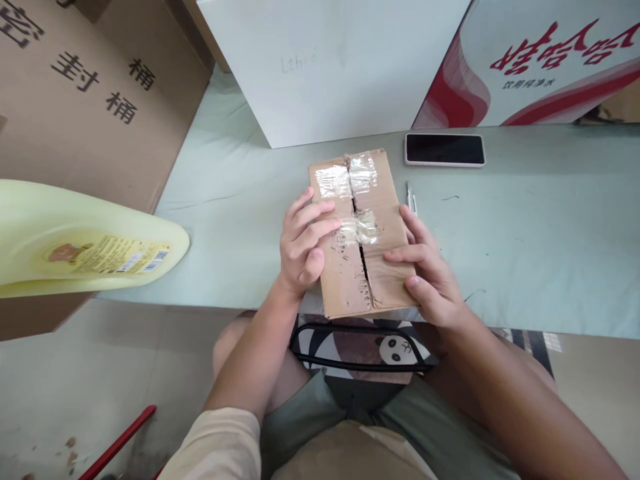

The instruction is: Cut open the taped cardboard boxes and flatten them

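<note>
A small brown cardboard box (380, 200) lies on the pale green table (525, 227), its top seam patched with clear tape (350, 179). My left hand (303, 240) grips the box's left side, fingers curled over the top and touching the tape at the seam. Along the right side rests my right hand (430, 270), wrapped round the box's right edge with the thumb on the top near the front corner. The box's near end overhangs the table edge above my lap.
A black phone (445, 149) lies face up behind the box. A thin pen-like tool (410, 198) lies just right of the box. A white box (330, 63), a red-and-white carton (540, 60) and a large brown carton (90, 100) stand around. A yellow bottle (75, 240) juts in at left.
</note>
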`<state>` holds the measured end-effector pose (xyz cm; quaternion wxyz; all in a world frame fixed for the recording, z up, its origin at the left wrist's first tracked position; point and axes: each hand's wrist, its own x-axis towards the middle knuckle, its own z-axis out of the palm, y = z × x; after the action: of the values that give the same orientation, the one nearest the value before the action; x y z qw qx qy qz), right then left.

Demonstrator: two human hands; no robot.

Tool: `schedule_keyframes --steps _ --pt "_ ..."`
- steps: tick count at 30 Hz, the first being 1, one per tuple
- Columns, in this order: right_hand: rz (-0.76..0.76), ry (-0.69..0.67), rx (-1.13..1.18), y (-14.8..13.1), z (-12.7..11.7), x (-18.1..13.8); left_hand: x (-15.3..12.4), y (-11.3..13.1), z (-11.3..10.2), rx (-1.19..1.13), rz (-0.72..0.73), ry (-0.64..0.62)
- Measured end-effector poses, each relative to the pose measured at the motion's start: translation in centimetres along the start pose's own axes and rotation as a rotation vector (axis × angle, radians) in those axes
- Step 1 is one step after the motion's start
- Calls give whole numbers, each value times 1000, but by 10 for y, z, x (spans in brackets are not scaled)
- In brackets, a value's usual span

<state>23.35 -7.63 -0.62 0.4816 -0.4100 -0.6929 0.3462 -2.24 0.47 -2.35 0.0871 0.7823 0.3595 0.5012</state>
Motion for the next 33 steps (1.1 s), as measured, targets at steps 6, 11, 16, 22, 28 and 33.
schedule_keyframes --steps 6,11,16,22,28,33 --pt "34 23 124 9 -2 -2 -4 5 10 -26 -21 44" --pt "222 264 -126 27 -17 1 -6 5 14 -64 7 57" --pt "248 150 -665 57 -21 -4 -6 7 13 -66 -22 45" --pt "491 118 -839 55 -25 2 -1 7 13 -97 110 93" --pt "650 66 -865 38 -27 14 -1 4 12 -8 131 83" --pt "655 108 -823 40 -25 15 -2 2 14 -50 141 102"
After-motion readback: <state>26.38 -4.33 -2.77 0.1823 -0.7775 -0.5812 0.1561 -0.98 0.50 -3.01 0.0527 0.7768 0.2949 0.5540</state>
